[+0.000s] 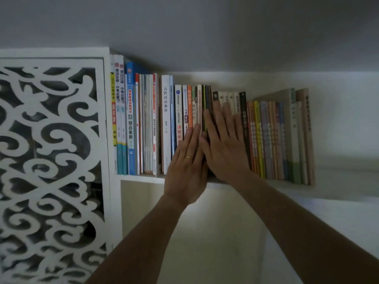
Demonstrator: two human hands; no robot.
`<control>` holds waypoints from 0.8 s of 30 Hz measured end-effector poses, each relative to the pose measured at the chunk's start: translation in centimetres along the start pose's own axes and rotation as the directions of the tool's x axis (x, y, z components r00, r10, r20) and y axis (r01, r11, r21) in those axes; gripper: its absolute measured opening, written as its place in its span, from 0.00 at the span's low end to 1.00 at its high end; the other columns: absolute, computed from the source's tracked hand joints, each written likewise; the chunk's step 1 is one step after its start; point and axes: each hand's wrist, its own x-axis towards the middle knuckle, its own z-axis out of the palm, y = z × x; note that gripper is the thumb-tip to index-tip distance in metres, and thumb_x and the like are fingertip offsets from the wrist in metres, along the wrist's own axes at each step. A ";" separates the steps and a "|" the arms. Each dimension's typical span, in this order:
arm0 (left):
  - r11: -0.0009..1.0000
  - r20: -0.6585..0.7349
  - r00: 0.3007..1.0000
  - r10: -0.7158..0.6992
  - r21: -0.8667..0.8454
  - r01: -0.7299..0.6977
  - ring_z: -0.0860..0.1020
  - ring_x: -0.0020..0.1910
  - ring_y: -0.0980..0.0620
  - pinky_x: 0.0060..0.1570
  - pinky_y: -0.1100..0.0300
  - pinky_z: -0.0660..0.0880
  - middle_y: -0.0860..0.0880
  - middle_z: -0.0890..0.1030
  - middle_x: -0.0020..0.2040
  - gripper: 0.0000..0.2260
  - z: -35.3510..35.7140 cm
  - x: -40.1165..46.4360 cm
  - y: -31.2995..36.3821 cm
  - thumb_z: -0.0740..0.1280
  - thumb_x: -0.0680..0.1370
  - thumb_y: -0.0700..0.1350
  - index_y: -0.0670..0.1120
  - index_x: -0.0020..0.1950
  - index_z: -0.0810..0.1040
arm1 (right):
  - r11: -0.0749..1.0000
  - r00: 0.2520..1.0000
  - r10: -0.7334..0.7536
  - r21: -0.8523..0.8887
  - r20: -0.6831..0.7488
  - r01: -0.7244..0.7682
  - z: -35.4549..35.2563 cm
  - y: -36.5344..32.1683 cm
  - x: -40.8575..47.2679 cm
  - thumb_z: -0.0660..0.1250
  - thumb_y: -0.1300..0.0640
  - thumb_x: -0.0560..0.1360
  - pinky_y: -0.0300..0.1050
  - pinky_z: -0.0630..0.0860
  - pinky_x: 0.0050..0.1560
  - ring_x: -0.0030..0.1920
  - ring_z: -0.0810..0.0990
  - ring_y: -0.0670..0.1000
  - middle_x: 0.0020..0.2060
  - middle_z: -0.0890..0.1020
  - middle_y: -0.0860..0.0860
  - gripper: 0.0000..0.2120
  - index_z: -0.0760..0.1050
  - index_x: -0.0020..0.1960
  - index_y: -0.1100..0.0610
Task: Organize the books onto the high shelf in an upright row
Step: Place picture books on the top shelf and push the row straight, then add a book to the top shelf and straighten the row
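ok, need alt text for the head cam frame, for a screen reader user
A person's left hand and right hand press flat, fingers straight, side by side against the spines of a row of books standing upright on a high white shelf. A white carved lattice panel stands left of the books, with grey wall above.

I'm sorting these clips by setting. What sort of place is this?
Probably a room in a home, perhaps a study. A high white wall shelf holds an upright row of books, beside a white carved lattice panel, close under a plain ceiling. Both hands press flat on the spines.
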 end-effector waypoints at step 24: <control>0.507 0.649 0.243 -0.721 0.255 0.823 0.74 0.63 0.46 0.60 0.50 0.76 0.48 0.75 0.66 0.20 5.8 -47.6 11.0 0.50 0.84 0.55 0.49 0.68 0.73 | 0.669 0.663 0.022 0.481 0.749 -0.566 11.1 -16.6 -46.5 0.68 0.54 0.79 0.37 0.71 0.51 0.53 0.79 0.52 0.52 0.80 0.49 0.08 0.78 0.58 0.54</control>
